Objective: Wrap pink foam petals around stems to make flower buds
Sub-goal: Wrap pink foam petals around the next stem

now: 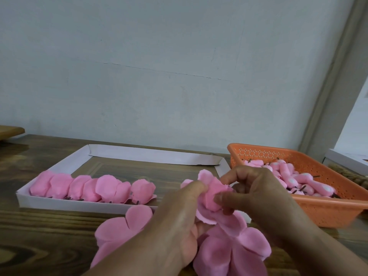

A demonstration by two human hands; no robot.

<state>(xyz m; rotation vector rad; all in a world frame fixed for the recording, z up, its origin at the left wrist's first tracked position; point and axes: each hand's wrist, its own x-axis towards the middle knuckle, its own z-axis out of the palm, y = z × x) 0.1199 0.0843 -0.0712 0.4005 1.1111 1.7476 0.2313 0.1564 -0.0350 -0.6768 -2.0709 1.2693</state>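
Both hands meet at the centre over a pink foam bud (211,193). My left hand (179,222) pinches the bud's petal from the left with thumb and forefinger. My right hand (256,194) curls its fingers round the bud from the right, thumb pressed on its front. The stem inside is hidden. Loose pink petals (237,250) lie fanned on the table under my hands. A row of wrapped pink buds (93,188) lines the front of a shallow white cardboard tray (65,205).
An orange perforated plastic basket (326,210) at the right holds several pink foam cores with dark stems (294,180). The table (29,236) is dark wood and ends at a pale wall. A white box edge (346,160) shows at far right.
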